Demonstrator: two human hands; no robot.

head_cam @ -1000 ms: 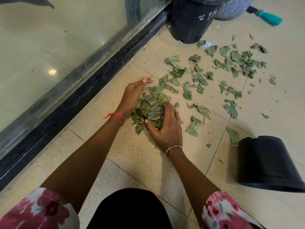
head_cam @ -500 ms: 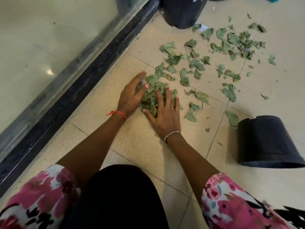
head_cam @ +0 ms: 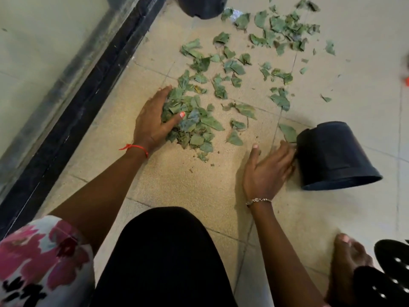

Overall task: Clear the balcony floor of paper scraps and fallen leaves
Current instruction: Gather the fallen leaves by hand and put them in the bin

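A heap of green fallen leaves (head_cam: 194,125) lies on the beige tiled floor (head_cam: 188,187). My left hand (head_cam: 150,122) rests against the heap's left side, fingers stretched along it and thumb pressed on top. More loose leaves (head_cam: 232,67) are scattered beyond, with a denser cluster (head_cam: 285,29) farther back. My right hand (head_cam: 267,167) is off the heap, its fingertips touching the base of a black plastic pot (head_cam: 332,156) lying on its side. One leaf (head_cam: 287,132) lies just beside that pot.
The dark sliding-door track (head_cam: 73,120) and glass run along the left. A second black pot (head_cam: 202,7) stands at the top edge. My black-clad knee (head_cam: 163,258) and a bare foot (head_cam: 347,262) are close below, beside a black perforated object (head_cam: 394,258).
My right hand has left the leaf heap and swung right to the tipped black pot. The left hand stays on the heap. The view has dropped closer to the floor.
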